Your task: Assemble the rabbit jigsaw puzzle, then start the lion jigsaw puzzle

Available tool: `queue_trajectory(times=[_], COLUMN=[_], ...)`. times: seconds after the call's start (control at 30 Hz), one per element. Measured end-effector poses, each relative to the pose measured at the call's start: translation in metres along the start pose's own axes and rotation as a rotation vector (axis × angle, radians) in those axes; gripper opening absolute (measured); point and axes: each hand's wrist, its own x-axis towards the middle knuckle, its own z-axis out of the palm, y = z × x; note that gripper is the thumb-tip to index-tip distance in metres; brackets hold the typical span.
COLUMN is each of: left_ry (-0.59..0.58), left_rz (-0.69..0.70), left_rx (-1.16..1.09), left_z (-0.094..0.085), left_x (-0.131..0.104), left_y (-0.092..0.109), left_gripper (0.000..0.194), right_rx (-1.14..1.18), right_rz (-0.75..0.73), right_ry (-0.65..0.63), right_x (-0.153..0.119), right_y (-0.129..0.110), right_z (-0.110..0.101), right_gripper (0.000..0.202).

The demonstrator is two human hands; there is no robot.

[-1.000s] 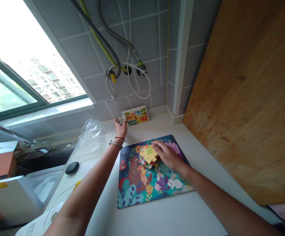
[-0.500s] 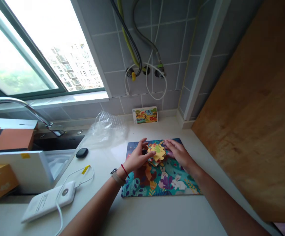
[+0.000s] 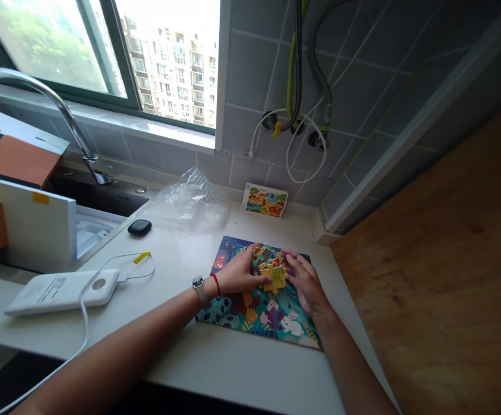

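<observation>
A pile of yellow puzzle pieces [image 3: 277, 276] lies on a colourful board with rabbits and plants [image 3: 271, 323], on the white counter. My left hand [image 3: 242, 272] is curved round the pile's left side, its thumb at the front edge and its fingers at the back. On the pile's right side my right hand [image 3: 304, 281] cups the pieces, fingertips touching or close to them. The hands hold the pile between them. A small picture card or box [image 3: 264, 200] leans against the wall behind the board.
Clear bubble wrap [image 3: 192, 202], a black oval object [image 3: 139, 227] and a white power bank [image 3: 64, 291] with a cable lie left. Further left are boxes [image 3: 17, 150], a sink [image 3: 112, 199] and a faucet [image 3: 55, 98]. A wooden panel [image 3: 440, 265] stands right.
The camera view has turned and tilted. My hands have closed in round the pile, and the pieces have spread toward the back of the board.
</observation>
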Motion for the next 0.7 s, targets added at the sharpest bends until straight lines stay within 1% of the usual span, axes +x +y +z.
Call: queue_trajectory(times=[0.07,0.17,0.23,0.3,0.4,0.57,0.7], left_ry=[0.028,0.032,0.021,0.022,0.015,0.01,0.02], left_rz=[0.006,-0.008,-0.014,-0.016,-0.006,0.01,0.016], left_rx=[-0.019,-0.045,-0.058,-0.067,-0.117,-0.203,-0.224], left_z=[0.0,-0.002,-0.004,-0.006,-0.009,-0.009,-0.008], left_x=[0.001,0.002,0.001,0.001,0.002,0.006,0.008], left_y=[-0.001,0.0,0.003,0.006,0.007,0.0,-0.005], left_gripper=[0.085,0.081,0.078,0.074,0.067,0.062,0.052], right_rx=[-0.029,-0.091,-0.143,-0.17,-0.15,-0.103,-0.069], right_rz=[-0.017,-0.063,-0.076,-0.083,-0.099,-0.091,-0.098], right_ry=[-0.069,-0.167,-0.192,-0.177,-0.144,-0.148,-0.123], right_x=[-0.002,-0.004,-0.003,-0.001,0.001,-0.001,-0.004], right_y=[-0.002,-0.003,-0.001,0.003,0.009,0.009,0.006], right_z=[0.002,0.006,0.008,0.009,0.01,0.012,0.015], right_gripper=[0.053,0.057,0.054,0.05,0.046,0.05,0.046])
